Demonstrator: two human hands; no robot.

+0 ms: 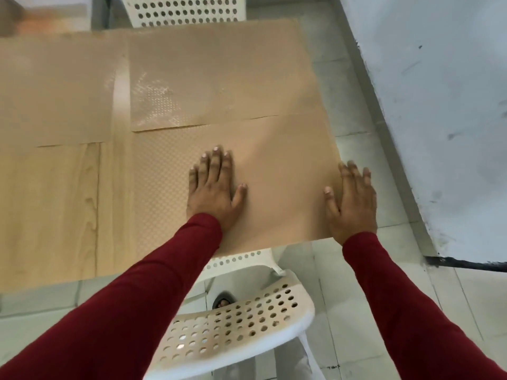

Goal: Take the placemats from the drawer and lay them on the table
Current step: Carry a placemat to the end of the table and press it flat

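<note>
Three tan, dimpled placemats lie on the light wooden table. The near right placemat reaches the table's right and front edges. My left hand rests flat on its middle with fingers spread. My right hand lies flat on its right edge, fingers partly over the side. A second placemat lies just behind it, touching or slightly overlapping. The third placemat covers the far left. Both hands hold nothing. No drawer is in view.
A white perforated plastic chair stands tucked at the table's near side, below my arms. Another white chair stands at the far side. Pale floor tiles and a scuffed white wall lie to the right.
</note>
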